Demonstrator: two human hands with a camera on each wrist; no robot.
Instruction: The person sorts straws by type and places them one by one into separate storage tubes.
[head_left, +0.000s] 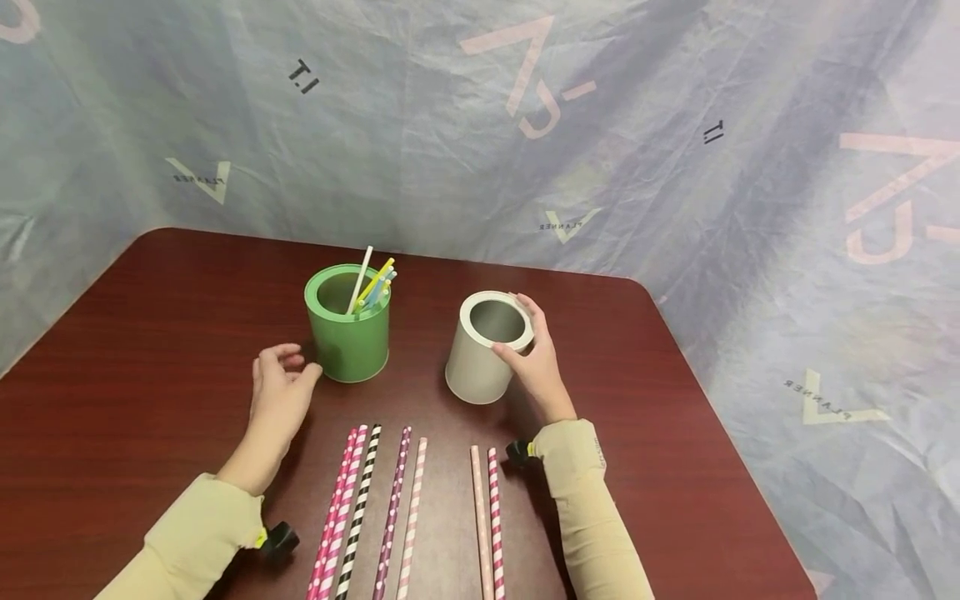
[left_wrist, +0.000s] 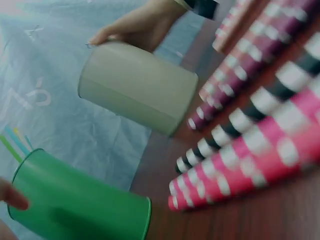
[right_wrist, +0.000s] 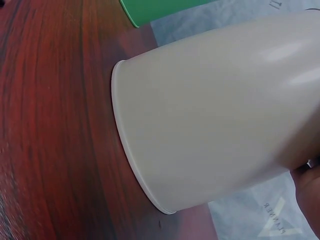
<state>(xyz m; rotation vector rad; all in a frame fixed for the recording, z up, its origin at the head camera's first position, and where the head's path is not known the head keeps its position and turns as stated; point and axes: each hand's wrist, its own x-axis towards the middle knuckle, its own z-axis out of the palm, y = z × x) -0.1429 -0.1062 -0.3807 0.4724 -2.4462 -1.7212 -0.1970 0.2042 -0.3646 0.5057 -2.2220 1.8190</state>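
My right hand (head_left: pixel 537 358) grips the beige metal can (head_left: pixel 478 367) near its top, thumb on the near side of the rim and fingers round the far right side. This can shows a dark, hollow inside in the head view. Beside the green can (head_left: pixel 349 346), my left hand (head_left: pixel 279 390) hovers at its lower left with loosely bent fingers and nothing in them. Yellow, blue and white paper straws (head_left: pixel 372 287) lean out of the green can toward its right rim. In the right wrist view the beige can (right_wrist: pixel 210 110) fills most of the picture.
Several patterned paper straws lie in front of the cans: pink and red ones (head_left: pixel 337 508), a black striped one (head_left: pixel 362 500), a purple dotted one (head_left: pixel 393 508) and paler pink ones (head_left: pixel 480 517). A printed grey curtain (head_left: pixel 420 125) hangs behind the dark red table (head_left: pixel 187 333).
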